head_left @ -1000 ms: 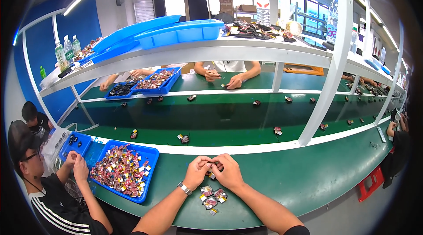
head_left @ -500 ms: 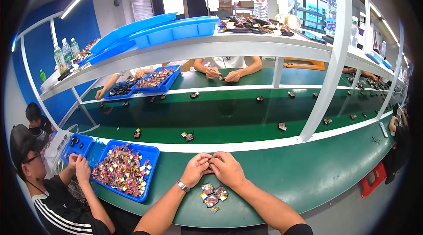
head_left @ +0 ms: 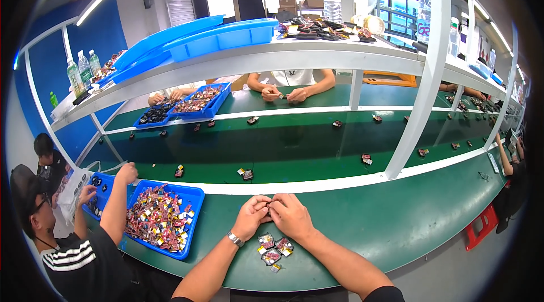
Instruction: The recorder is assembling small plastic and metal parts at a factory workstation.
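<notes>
My left hand (head_left: 252, 215), with a metal watch at the wrist, and my right hand (head_left: 292, 215) meet fingertip to fingertip above the green table. Both are closed on a small dark part (head_left: 268, 206), mostly hidden by the fingers. On the table between my forearms lies a small cluster of black-rimmed casings with red circuit boards (head_left: 272, 255) and white and yellow pieces. Just below them is a single small white-and-yellow piece (head_left: 276, 268).
A blue tray (head_left: 199, 211) heaped with red circuit boards stands left of my hands. Beside it a co-worker (head_left: 85, 256) reaches over a smaller blue tray with black parts. Beyond a white rail (head_left: 283, 187), a green belt (head_left: 294, 171) carries scattered assemblies. A white shelf post (head_left: 419, 86) rises at right.
The co-worker at left has parted their hands and raised one arm. Across the belt, another person's hand has drawn back to the trays. Pieces on the belt have shifted slightly right. My hands barely moved.
</notes>
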Available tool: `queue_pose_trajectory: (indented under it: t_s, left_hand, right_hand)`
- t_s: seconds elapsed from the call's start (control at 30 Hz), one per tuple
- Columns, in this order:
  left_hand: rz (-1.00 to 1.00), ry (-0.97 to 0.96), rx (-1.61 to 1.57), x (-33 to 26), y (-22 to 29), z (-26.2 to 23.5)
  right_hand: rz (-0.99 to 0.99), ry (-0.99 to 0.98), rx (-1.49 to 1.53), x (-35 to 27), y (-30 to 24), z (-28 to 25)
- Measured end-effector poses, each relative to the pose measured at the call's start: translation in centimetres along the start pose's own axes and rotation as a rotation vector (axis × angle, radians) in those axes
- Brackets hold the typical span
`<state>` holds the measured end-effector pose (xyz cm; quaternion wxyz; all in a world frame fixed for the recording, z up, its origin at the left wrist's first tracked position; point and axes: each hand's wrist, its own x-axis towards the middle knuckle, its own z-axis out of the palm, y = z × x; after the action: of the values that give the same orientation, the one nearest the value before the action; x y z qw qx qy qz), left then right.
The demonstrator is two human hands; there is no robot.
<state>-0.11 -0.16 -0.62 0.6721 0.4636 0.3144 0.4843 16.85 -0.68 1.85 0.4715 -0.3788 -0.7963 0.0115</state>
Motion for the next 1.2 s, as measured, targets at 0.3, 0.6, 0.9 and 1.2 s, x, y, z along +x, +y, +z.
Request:
queue_pose_trajectory:
  t_s: [0.3, 0.6, 0.9, 1.2]
  left_hand:
    - [-0.013, 0.057, -0.001, 0.02, 0.04, 0.26]
    - [-0.010, 0.075, 0.010, 0.09, -0.26, 0.07]
    - [-0.014, 0.073, -0.008, 0.02, -0.21, 0.13]
    - [0.009, 0.055, -0.011, 0.12, -0.23, -0.04]
  right_hand:
    - [-0.030, -0.024, -0.094, -0.19, -0.12, 0.06]
    - [-0.051, -0.050, -0.053, 0.24, 0.31, 0.06]
    - [-0.131, -0.046, -0.101, 0.01, 0.64, -0.04]
    - [-0.191, -0.046, -0.153, 0.16, 0.57, -0.21]
